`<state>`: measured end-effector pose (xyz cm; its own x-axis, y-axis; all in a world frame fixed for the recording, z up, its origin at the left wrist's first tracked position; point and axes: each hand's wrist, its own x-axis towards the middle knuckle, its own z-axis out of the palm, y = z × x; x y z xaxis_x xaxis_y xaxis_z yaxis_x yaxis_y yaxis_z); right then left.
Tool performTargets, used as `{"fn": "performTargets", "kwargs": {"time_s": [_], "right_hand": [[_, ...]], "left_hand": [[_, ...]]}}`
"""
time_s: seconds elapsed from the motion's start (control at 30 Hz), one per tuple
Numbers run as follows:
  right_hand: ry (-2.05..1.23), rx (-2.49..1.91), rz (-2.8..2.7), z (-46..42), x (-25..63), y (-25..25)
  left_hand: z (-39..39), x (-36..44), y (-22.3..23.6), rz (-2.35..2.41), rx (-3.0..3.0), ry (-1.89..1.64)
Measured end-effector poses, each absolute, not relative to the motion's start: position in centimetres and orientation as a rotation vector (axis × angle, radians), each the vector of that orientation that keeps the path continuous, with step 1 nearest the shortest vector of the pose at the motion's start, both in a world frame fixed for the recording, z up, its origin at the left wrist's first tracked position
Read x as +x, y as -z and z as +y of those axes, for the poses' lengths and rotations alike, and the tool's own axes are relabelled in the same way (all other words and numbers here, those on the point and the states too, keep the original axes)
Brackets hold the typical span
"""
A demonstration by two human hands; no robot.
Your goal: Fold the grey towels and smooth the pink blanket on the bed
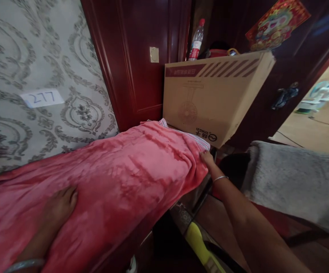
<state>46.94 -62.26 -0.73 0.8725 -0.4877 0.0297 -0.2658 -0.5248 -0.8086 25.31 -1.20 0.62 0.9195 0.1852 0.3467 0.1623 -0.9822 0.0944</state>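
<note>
A pink plush blanket (119, 170) is spread over a long raised surface along the wall, with soft folds at its right end. My left hand (60, 204) lies flat on it, fingers stretched out and holding nothing. At the blanket's far right corner, my right hand (207, 157) has its fingers closed on the edge. A striped cloth (197, 141) shows from under the blanket beside that hand. What the blanket covers is mostly hidden.
A large cardboard box (207, 94) stands behind the blanket's right end, with a plastic bottle (196, 41) on top. On the right is a seat with a grey fluffy cover (298, 182). A yellow object (195, 240) lies low in front. Patterned wallpaper (76, 110) borders the left.
</note>
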Motion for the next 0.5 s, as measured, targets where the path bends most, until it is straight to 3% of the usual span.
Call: {"fn": "performTargets", "kwargs": {"time_s": [0.23,0.5], "right_hand": [[0.379,-2.072,0.572,-62.2,46.4,3.4],[0.842,-1.847,0.833,-64.7,49.0,-0.3]], "left_hand": [[-1.1,25.2,-0.7,0.260,3.097,-0.597],[-0.5,25.2,-0.4,0.214,3.152,-0.610]]}}
